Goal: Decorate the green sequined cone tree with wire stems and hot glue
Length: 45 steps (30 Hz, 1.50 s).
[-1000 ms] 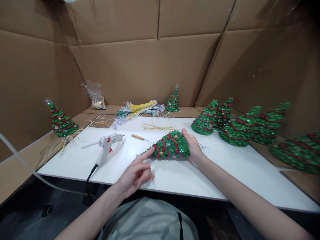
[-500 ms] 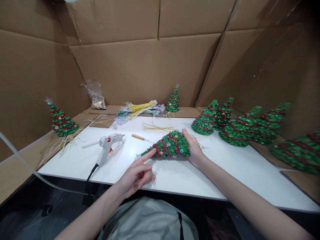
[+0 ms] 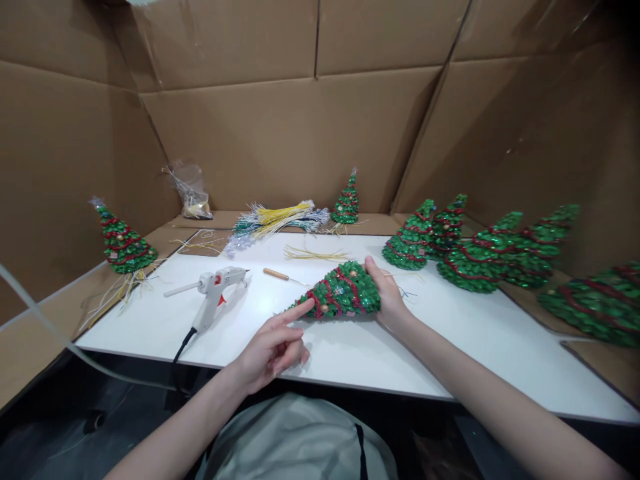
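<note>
The little sequin tree [image 3: 341,291] is lying on its side near the middle of the white table [image 3: 450,347], tip pointing left, base to the right. The right hand [image 3: 389,298] has it by the base, thumb up along the top edge and the rest of the fingers tucked behind and under where I can't really see them, so it's a cupping grip on the wide end. The left hand [image 3: 273,348] is just in front of the tip, index finger [image 3: 296,312] stretched out and touching the narrow end of the tree, the other fingers loosely curled in. Left of that sits a glue gun [image 3: 214,293] with its cord running off the table edge, and a small wooden-handled tool [image 3: 277,273] lies between the gun and the tree. More finished trees [image 3: 480,250] crowd the right side, one stands at the far left [image 3: 121,240], and a bundle of yellow and silver wire stems [image 3: 273,219] is at the back.
</note>
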Motion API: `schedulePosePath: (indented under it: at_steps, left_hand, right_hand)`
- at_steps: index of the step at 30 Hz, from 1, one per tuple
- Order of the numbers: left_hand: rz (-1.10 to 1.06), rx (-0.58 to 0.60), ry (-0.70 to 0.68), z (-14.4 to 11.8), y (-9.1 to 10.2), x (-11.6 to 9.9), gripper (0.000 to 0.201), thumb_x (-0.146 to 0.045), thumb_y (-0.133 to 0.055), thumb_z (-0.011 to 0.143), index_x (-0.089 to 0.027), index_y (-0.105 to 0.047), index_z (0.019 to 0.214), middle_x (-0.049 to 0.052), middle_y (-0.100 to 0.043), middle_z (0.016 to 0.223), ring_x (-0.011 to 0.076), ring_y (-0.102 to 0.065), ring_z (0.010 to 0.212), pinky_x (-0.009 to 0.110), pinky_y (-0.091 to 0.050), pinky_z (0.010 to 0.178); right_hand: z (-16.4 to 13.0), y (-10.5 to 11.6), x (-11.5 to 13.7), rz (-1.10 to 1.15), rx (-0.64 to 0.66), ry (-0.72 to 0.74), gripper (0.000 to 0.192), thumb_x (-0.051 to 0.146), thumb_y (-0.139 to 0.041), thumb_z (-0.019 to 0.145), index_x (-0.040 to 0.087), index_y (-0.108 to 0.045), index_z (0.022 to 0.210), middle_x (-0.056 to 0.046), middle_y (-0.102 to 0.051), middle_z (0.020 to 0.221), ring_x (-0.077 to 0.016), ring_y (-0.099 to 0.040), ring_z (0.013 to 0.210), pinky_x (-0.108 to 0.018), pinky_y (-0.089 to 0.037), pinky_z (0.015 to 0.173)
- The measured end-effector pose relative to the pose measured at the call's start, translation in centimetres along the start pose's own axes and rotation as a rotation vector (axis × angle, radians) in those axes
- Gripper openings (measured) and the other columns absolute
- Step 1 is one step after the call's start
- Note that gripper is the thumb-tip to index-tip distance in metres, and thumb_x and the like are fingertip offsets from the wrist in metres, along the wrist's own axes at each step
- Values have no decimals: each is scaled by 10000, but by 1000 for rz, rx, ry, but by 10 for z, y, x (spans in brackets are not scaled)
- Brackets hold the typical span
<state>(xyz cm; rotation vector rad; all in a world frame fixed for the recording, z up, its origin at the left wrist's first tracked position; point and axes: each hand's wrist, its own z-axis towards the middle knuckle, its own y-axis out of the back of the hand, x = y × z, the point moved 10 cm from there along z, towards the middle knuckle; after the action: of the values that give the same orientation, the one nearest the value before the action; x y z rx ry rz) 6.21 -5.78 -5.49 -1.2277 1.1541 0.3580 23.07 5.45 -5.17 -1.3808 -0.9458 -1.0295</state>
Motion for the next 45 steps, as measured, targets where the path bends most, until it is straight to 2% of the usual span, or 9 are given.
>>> schedulePosePath:
  at_steps: [14,21,24,31,35,40,45]
  left_hand:
    - [61,25,31,1,0,-1,554,-142,-460,804,-134,-371,1351,-107,-343,275,31,-207,278,262,-386,642]
    - [73,18,28,1,0,-2,568,-157,-476,794,-137,-370,1352,-110,-338,276,30,-210,279,263,-389,644]
    - [81,35,32,1,-2,0,564,-150,-461,807,-152,-354,1361,-106,-357,281,28,-208,282,260,-387,656]
    - [109,21,49,1,-2,3,604,-171,-466,823,-201,-274,1394,-102,-390,302,31,-241,297,262,-388,679]
    - [104,13,41,2,0,2,614,-184,-477,817,-207,-270,1395,-99,-407,311,25,-232,299,264,-393,691]
    - [91,14,32,3,0,2,602,-166,-461,821,-213,-279,1392,-90,-436,325,17,-226,296,260,-395,701]
    - [71,8,25,3,0,1,618,-133,-445,822,-212,-248,1402,-93,-431,322,23,-229,296,250,-394,682]
  right_hand:
    - [2,5,1,-31,-28,23,439,616,-605,658,193,-530,569,43,-522,454,-113,-476,428,-240,-393,444]
    - [1,2,1,-18,-14,8,454,633,-591,657,191,-524,581,45,-529,449,-103,-443,381,-235,-358,401]
    - [0,1,-1,-1,-3,-9,449,625,-599,656,188,-522,584,44,-528,449,-96,-425,365,-230,-344,385]
    - [0,0,-1,3,2,-4,441,627,-595,656,197,-524,593,40,-543,470,-116,-473,413,-245,-397,435]
    - [0,0,2,-39,1,26,462,646,-582,651,198,-511,562,39,-514,442,-123,-471,414,-250,-401,438]
    - [0,-1,-3,8,0,-32,441,625,-607,644,193,-538,592,48,-498,427,-105,-439,376,-235,-382,395]
    - [-1,-2,0,1,7,-2,459,616,-621,636,188,-489,535,38,-518,454,-100,-455,400,-229,-397,415]
